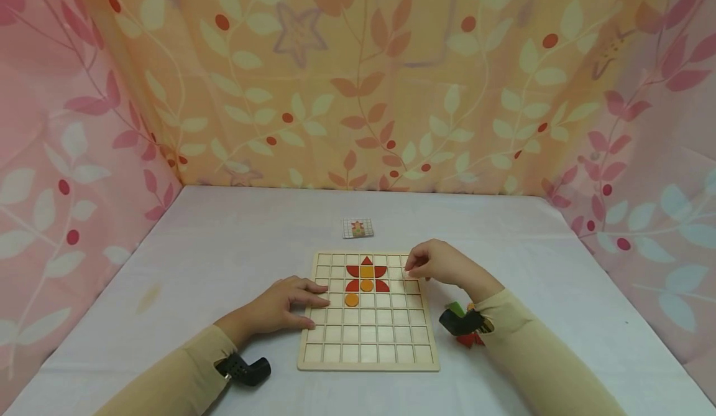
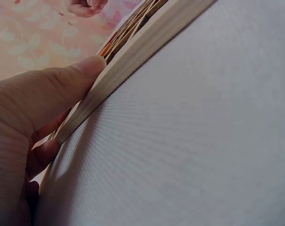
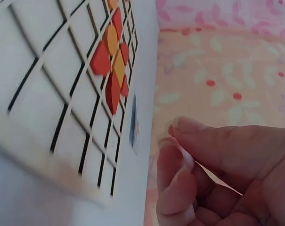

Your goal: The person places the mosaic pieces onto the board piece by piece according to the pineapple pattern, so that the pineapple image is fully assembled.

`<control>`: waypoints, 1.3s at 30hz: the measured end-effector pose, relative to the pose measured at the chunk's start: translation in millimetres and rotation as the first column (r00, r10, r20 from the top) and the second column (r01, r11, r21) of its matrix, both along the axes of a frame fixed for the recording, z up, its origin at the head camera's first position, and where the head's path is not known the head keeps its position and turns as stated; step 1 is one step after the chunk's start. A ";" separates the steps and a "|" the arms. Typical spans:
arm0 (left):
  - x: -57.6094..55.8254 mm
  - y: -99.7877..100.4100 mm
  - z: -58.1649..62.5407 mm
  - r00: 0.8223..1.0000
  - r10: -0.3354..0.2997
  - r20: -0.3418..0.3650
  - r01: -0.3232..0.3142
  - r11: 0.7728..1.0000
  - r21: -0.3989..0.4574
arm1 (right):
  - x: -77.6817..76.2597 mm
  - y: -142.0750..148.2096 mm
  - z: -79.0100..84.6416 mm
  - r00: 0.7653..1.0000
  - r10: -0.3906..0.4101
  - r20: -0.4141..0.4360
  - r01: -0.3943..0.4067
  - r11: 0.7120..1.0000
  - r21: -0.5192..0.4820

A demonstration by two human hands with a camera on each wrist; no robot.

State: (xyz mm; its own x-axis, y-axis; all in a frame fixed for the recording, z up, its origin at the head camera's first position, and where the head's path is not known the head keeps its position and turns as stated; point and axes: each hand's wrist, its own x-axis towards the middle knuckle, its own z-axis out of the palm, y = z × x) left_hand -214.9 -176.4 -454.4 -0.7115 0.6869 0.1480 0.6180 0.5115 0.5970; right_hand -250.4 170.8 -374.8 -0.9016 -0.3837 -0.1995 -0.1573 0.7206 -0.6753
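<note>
A wooden grid board point(image 1: 368, 353) lies flat on the table. On its upper squares sit a red triangle point(image 1: 366, 260), several red petal-like pieces point(image 1: 381, 271), an orange-yellow square point(image 1: 366, 272) and two orange discs point(image 1: 351, 300). My left hand point(image 1: 279, 304) rests on the board's left edge with fingers spread; in the left wrist view the thumb point(image 2: 62, 87) touches the rim. Over the upper right edge is my right hand point(image 1: 444, 263), its thumb and fingers curled close together. No piece shows between those fingertips point(image 3: 187, 125) in the right wrist view.
Loose green point(image 1: 455, 308) and red pieces point(image 1: 468, 341) lie right of the board, partly hidden by the right wrist's black camera point(image 1: 461, 323). Behind the board is a small patterned card point(image 1: 358, 228). Floral cloth point(image 1: 358, 80) surrounds the table's back and sides.
</note>
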 end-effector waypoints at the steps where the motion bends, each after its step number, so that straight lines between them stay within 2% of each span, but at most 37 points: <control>1: 0.2 0.1 0.4 1.000 0.000 0.001 0.000 1.000 0.001 | 0.4 6.2 0.3 1.000 -0.011 0.003 0.011 1.000 -0.002; 10: 2.2 1.2 3.2 1.000 -0.001 0.005 0.001 1.000 0.002 | 8.4 60.0 -2.4 0.998 -0.062 -0.006 0.062 0.998 0.007; 14: 2.5 1.6 3.8 1.000 -0.003 0.011 0.003 1.000 0.000 | 13.5 82.0 -3.0 0.994 -0.113 0.008 0.113 0.993 0.017; 18: 1.2 1.2 2.7 1.000 -0.007 -0.008 0.007 1.000 -0.001 | 18.0 103.4 -4.7 0.987 -0.156 0.028 0.155 0.987 0.039; 22: -0.3 0.5 0.8 0.999 -0.013 -0.030 0.013 1.000 -0.002 | 23.4 121.5 -9.0 0.985 -0.163 0.054 0.160 0.986 0.057; 30: 1.4 0.6 1.6 1.000 -0.001 0.004 0.001 1.000 0.001 | 33.4 144.0 -20.8 0.973 -0.210 0.100 0.198 0.973 0.117; 39: 1.5 0.6 2.3 1.000 -0.004 0.000 0.004 1.000 -0.007 | 36.2 151.0 -34.9 0.981 -0.183 0.062 0.178 0.980 0.085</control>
State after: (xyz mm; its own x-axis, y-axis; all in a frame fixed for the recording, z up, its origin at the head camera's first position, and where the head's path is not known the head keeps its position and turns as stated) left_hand -213.4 -175.8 -452.1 -0.7085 0.6912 0.1427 0.6201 0.5131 0.5935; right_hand -214.3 321.8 -409.7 -0.9375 -0.1966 -0.2872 0.0256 0.7841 -0.6202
